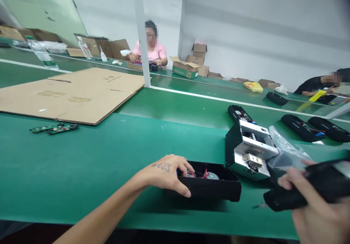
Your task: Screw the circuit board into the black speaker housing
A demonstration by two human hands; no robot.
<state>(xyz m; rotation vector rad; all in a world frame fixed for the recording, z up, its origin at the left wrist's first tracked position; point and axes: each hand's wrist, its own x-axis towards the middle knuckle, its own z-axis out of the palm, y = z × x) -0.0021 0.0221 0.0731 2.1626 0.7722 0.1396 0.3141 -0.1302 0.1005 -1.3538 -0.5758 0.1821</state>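
My left hand [171, 173] grips the long near wall of an open black housing [216, 190], thumb outside and fingers over the rim. Inside the housing, round silver parts [212, 176] and red wires show, like speaker drivers. At the right edge, my right hand [314, 200] is wrapped round a black elongated object [290, 196]; motion blur hides its exact kind. Between the two hands, farther back, stands a silver and black machine [254, 149] with a metal fixture on its front. A clear plastic bag [287, 147] lies against its right side.
Flattened cardboard [90, 98] covers the left of the green table [131, 153], with circuit boards [54, 128] in front. Another open housing [239, 113] sits behind the machine; several black housings [302, 127] lie right. A white post [140, 36] rises mid-table. Two people work across.
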